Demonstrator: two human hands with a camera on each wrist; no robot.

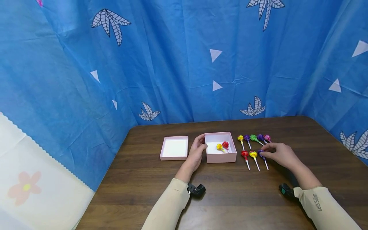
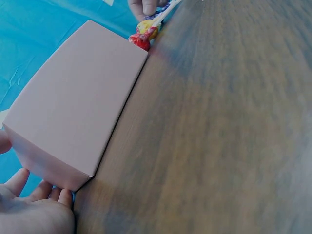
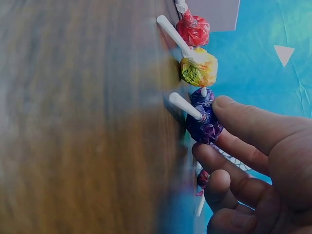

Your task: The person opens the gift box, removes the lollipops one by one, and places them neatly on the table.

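Note:
An open pink box (image 1: 221, 158) holds a yellow lollipop (image 1: 219, 147) and a red lollipop (image 1: 225, 145). My left hand (image 1: 196, 151) rests against the box's left wall, fingers fairly straight; in the left wrist view fingertips touch that side wall (image 2: 48, 168). Right of the box, my right hand (image 1: 279, 154) has thumb and forefinger on the head of a purple lollipop (image 3: 202, 124), pinching it at the right end of the front row. Its stick points toward me. Beside it lie a yellow lollipop (image 1: 253, 154) and a red lollipop (image 1: 244, 154).
Behind, a back row holds a yellow lollipop (image 1: 240, 138), a green lollipop (image 1: 253, 137), a pink lollipop (image 1: 267, 138) and two purple ones. A white-lined pink lid (image 1: 174, 148) lies left of the box. A blue curtain (image 1: 178, 64) hangs beyond the wooden table (image 1: 230, 198).

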